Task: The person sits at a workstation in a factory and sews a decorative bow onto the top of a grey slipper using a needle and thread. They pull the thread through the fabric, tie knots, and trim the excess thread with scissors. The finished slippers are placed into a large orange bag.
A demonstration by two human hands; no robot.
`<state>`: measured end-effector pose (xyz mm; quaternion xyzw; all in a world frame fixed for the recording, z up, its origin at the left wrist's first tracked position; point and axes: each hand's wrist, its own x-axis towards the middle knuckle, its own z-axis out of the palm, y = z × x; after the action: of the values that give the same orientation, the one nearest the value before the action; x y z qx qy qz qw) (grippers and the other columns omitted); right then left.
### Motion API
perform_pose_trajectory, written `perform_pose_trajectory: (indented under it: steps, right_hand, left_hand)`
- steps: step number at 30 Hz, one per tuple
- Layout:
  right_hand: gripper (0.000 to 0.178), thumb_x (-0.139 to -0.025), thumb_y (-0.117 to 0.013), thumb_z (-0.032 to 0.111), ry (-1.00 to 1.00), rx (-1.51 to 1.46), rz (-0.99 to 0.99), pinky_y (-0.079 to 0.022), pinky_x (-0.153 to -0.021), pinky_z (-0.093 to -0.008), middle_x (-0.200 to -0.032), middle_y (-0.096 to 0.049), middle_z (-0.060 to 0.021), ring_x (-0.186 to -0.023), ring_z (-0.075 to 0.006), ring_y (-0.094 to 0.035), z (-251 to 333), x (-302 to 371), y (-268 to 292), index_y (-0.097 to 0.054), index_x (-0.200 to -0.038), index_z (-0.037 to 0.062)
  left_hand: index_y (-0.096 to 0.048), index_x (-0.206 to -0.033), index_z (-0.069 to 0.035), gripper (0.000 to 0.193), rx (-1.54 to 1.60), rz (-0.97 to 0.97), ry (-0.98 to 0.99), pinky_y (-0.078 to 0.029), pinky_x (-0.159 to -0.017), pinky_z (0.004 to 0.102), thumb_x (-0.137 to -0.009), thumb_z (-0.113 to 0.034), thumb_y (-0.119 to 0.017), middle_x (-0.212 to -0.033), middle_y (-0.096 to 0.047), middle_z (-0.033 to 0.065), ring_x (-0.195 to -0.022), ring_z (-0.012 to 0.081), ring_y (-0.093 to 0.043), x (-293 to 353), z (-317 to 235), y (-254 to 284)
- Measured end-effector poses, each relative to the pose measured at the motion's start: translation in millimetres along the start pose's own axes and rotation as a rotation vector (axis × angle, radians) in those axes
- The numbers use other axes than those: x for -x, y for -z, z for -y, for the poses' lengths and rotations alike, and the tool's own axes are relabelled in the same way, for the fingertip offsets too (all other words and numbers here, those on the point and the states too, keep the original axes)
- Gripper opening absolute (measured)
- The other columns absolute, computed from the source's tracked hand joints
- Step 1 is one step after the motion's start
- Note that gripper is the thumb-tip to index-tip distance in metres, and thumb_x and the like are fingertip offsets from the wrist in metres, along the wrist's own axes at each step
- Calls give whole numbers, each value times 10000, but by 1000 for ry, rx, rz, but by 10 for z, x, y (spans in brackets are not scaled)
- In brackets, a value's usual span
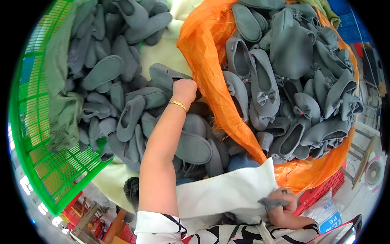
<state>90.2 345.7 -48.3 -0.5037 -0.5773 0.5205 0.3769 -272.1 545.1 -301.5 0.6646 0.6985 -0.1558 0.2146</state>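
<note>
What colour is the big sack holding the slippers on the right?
Orange: the sack is a thin, sheer orange bag around grey slippers. The head view shows it best.

My head camera looks steeply down, close over the heap of grey slippers — my forearms enter from six o'clock, orange sack toward one.
</note>
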Motion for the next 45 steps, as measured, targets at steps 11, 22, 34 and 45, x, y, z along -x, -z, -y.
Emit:
perform_pose_trajectory:
  steps: [11, 22, 34, 45]
  right_hand:
    - [168, -920, -587, -38, -131, -298, 126, -491, -741, -250, -953, -570, -40, -849, -102, -573, -28, 348, -107, -569, -1082, 5]
    - [188, -974, -628, 92, -436, -521, 592, -440, -738, -187, -974, -600, 15, -833, -37, -533, 522, 1476, -460, -584, -1139, 13]
    - [172, -903, -696, 168, -132, -143, 676, -446, -767, -275, -843, -616, -28, -748, -134, -543, 516, 1671, -681, -662, -1011, 40]
    - [140, -877, -686, 138, 464, 244, 822, -495, -881, -412, -777, -620, -66, -731, -222, -616, 551, 1758, -403, -667, -995, 65]
  left_hand:
    - [-561, -930, -16, 367, 641, -118, 223, -485, -657, 434, -748, -256, -771, -758, -631, 145, -749, 345, -635, 3683, -305, 1436]
    - [-573, -1017, -16, 253, 1843, -366, 647, -485, -673, 313, -833, -85, -731, -814, -633, 8, -731, 140, -602, 6197, -2018, 5]
    - [-606, -1073, -23, 163, 2583, -699, 385, -473, -877, 269, -932, -83, -661, -1039, -651, 43, -950, 116, -598, 6174, -2336, -158]
    - [-656, -1088, -11, 182, 2626, -816, 596, -513, -858, 281, -933, -106, -671, -1053, -696, 64, -951, 147, -653, 5997, -2370, -169]
